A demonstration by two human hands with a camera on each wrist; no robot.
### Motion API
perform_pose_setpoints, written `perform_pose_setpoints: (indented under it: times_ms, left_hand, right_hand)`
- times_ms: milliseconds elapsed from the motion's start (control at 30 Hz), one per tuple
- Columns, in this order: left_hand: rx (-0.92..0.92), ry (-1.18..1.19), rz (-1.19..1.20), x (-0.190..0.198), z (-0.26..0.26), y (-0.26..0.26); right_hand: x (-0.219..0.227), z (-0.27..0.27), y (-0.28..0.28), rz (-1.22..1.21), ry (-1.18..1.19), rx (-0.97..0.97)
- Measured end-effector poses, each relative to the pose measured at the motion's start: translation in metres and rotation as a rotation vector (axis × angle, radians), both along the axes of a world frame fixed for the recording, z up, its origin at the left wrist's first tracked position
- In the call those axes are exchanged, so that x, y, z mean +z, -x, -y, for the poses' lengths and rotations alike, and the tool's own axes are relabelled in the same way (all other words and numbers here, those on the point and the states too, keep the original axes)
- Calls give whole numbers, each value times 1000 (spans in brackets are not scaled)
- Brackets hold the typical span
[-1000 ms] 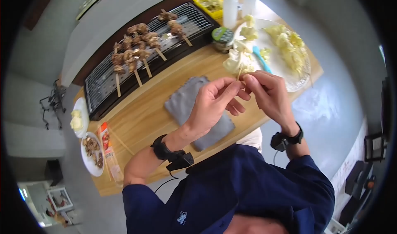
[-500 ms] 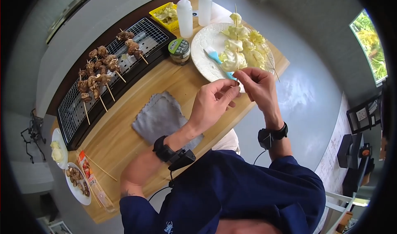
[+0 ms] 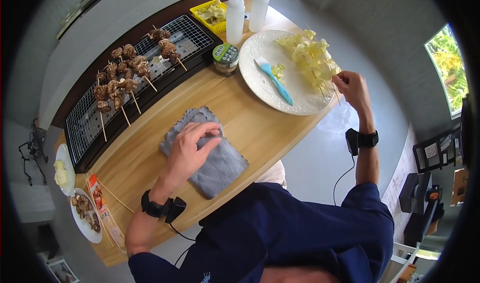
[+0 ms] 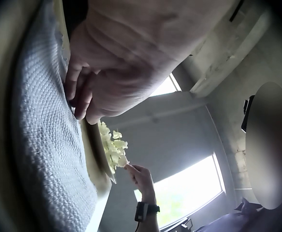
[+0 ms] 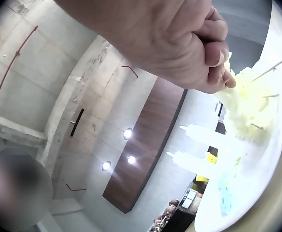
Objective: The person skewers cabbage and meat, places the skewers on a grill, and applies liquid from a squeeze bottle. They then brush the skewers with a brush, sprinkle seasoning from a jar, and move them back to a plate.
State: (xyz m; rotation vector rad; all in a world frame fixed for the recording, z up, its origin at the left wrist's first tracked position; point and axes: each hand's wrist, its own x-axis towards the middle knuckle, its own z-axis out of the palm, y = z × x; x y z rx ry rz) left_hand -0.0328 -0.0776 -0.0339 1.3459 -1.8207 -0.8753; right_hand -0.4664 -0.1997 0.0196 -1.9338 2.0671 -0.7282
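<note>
At the right side of the white plate [image 3: 252, 85], my right hand [image 3: 354, 90] pinches a cabbage skewer [image 3: 328, 72] with curled fingers. It lies against several other skewers of pale cabbage [image 3: 307, 53], their stick ends pointing over the rim. In the right wrist view the fingertips [image 5: 229, 79] sit right at the leaves, and the hand hides part of the held skewer. My left hand [image 3: 187, 150] hovers over the grey cloth [image 3: 222, 170] with loosely bent fingers and nothing in them. A blue fork [image 3: 281, 89] rests on the plate.
Mushroom skewers [image 3: 120, 80] lie across the black grill [image 3: 82, 128]. Beyond the jar [image 3: 225, 60] stand two squeeze bottles [image 3: 235, 23] and a yellow basket [image 3: 218, 29]. Two small plates and a skewer packet [image 3: 102, 203] occupy the table's left end.
My right hand has carried the cabbage skewer right, from in front of me to the others on the plate. My left hand has let go and moved left, over the cloth.
</note>
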Motion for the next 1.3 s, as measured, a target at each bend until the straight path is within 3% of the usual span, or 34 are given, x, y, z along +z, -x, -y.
perform_pose_setpoints:
  times_ms: [67,167,367,600,700,767,800,933,1133,1300]
  left_hand:
    - [-44,206,179,6,-6,-2]
    - [-88,209,202,2,-12,-13]
    - [-74,164,240,6,-21,-35]
    - [-33,84,213,13,-35,-58]
    - [25,17,219,14,-42,-72]
    - [57,-8,219,15,-48,-78]
    - [92,-29,223,16,-50,-79]
    - [141,-55,205,14,-56,-82]
    - [185,-16,178,9,-62,-84]
    - [184,18,180,7,-63,-84]
  right_hand:
    - [-3,1,-3,-2,-30,-7]
    - [-4,2,-7,-68,-31,-9]
    - [-6,-1,-16,-276,41,-35]
    - [1,-12,-28,-356,105,-55]
    - [5,-18,-43,-407,257,-46]
    - [3,-23,-60,-161,249,217]
    - [2,-27,-74,0,121,240]
    - [-22,-19,-103,-147,82,481]
    - [-36,-11,-126,-209,58,433]
    - [-27,-13,-147,-31,24,434]
